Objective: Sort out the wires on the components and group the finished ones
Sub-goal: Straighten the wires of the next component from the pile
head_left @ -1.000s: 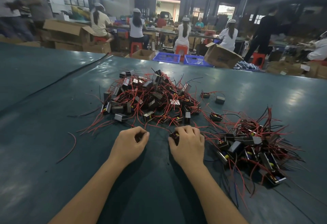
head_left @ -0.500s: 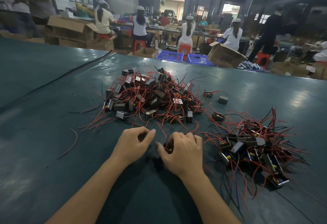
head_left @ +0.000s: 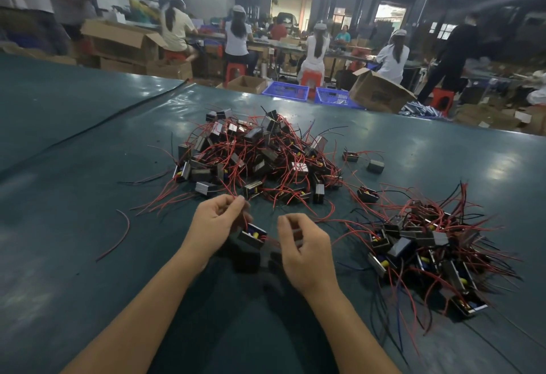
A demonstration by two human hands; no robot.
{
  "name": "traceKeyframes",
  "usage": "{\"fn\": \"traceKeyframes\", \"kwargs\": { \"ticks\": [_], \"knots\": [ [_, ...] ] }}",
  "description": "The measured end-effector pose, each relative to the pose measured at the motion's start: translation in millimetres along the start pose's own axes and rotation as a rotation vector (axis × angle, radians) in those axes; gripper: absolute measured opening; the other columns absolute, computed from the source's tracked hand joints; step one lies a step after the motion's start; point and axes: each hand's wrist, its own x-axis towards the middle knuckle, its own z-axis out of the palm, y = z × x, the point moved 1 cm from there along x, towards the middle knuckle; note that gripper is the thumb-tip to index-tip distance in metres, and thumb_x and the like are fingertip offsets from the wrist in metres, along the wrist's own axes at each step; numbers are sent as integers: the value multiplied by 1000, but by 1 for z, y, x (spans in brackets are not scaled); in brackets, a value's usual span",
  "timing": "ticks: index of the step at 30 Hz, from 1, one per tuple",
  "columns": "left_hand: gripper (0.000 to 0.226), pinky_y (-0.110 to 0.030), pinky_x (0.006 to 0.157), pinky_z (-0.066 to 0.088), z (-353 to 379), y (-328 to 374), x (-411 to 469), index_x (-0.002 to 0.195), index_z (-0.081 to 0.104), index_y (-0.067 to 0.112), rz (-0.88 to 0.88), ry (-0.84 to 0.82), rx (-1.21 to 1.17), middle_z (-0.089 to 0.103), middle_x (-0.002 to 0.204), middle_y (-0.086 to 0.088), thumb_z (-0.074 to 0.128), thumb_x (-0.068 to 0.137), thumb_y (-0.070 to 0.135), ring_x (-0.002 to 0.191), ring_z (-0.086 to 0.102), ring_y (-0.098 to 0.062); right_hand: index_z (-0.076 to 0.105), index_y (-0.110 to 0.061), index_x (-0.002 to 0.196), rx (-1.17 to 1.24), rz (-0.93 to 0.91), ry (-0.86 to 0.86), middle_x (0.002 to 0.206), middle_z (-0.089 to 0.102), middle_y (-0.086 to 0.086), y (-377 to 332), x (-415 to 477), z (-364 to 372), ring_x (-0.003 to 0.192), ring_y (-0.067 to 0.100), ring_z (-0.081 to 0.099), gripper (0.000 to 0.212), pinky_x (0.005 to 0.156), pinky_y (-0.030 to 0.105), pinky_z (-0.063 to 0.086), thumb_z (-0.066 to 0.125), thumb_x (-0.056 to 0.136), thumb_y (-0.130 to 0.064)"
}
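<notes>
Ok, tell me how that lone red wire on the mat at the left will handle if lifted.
The lone red wire would probably droop: it is thin and lies in a curve on the mat. Likely very light, with no component attached. Lying flat, it may be fiddly to pinch.

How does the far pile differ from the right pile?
The far pile lies centre, farther off, and looks more heaped; the right pile lies right of the right hand, nearer and flatter. The far pile looks nearly all red-wired; the right pile shows more black strands. Both are dark boxy components trailing loose wires.
</notes>
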Motion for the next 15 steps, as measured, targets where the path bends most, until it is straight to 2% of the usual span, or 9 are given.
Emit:
{"fn": "traceKeyframes", "kwargs": {
  "ticks": [2, 4, 6, 9, 12, 15],
  "knots": [
    [26, -27, 67, 53, -3, 1, 3, 81, 68, 13, 3, 116, -39, 70, 64, 3, 53, 99, 23, 62, 64, -10, 66, -22, 96, 42, 85, -11, 89, 66, -10, 8, 6, -2, 80, 2, 61, 13, 69, 21, 48, 57, 96, -31],
    [27, -31, 68, 51, -10, 2, 7, 81, 68, 14, -5, 224, -94, 65, 60, 7, 52, 100, 25, 63, 60, -10, 66, -20, 107, 16, 100, -43, 99, 64, -11, 11, 13, -2, 86, -6, 58, 15, 69, 11, 45, 60, 95, -28],
    [26, -32, 65, 49, -17, 4, 10, 81, 68, 16, -44, 296, -185, 61, 58, 9, 52, 100, 26, 63, 56, -10, 64, -20, 113, -16, 46, -72, 104, 61, -14, 5, 20, 2, 87, -8, 56, 21, 70, 10, 46, 61, 94, -28],
    [23, -25, 50, 49, -23, 7, 11, 83, 70, 19, -165, 301, -384, 61, 58, 10, 56, 98, 29, 53, 56, -5, 66, -17, 113, -125, -125, -95, 104, 59, -12, -11, 33, 13, 84, 1, 57, 21, 74, 23, 51, 61, 94, -25],
    [21, -22, 48, 46, -24, 8, 11, 85, 71, 18, -251, 239, -502, 62, 61, 9, 58, 97, 29, 54, 57, -4, 70, -13, 108, -332, -323, -14, 106, 62, -2, -26, 54, 25, 95, 16, 53, 18, 75, 31, 50, 60, 93, -14],
    [23, -23, 49, 46, -23, 10, 11, 82, 72, 18, -236, 214, -447, 62, 62, 8, 58, 96, 30, 52, 56, -5, 63, -18, 123, -616, -288, -132, 125, 56, 3, -26, 79, 39, 117, 26, 45, 30, 98, 38, 40, 53, 95, -17]
  ]
}}
